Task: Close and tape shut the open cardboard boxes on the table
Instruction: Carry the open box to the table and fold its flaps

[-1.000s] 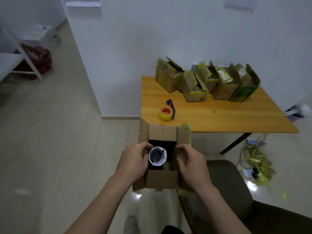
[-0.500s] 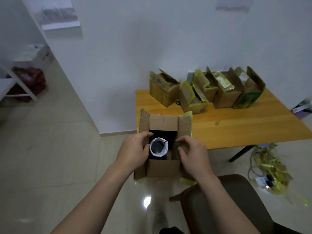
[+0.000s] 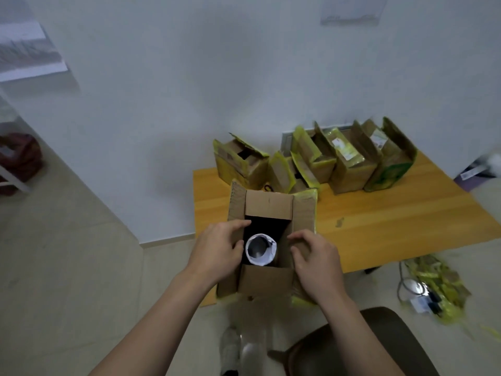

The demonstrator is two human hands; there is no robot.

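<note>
I hold an open cardboard box (image 3: pixel 268 204) in the air in front of me, over the near left corner of the wooden table (image 3: pixel 379 223). Its four flaps stand open, and a white-rimmed cylinder (image 3: pixel 260 249) shows inside. My left hand (image 3: pixel 217 246) grips the left flap and wall. On the opposite flap my right hand (image 3: pixel 315 260) holds on. Several other open boxes (image 3: pixel 349 164) with yellow tape remains stand in a row at the table's back edge, by the wall.
A dark brown chair (image 3: pixel 379 343) is at the bottom right, close to my right arm. Yellow tape scraps and cables (image 3: pixel 433 286) lie on the floor right of the table. A dark red bag (image 3: pixel 19 158) sits far left beside a white frame.
The box in my hands has moved forward, over the table's near corner. The yellow tape roll seen on the table earlier is now hidden behind the box. The view has tilted up.
</note>
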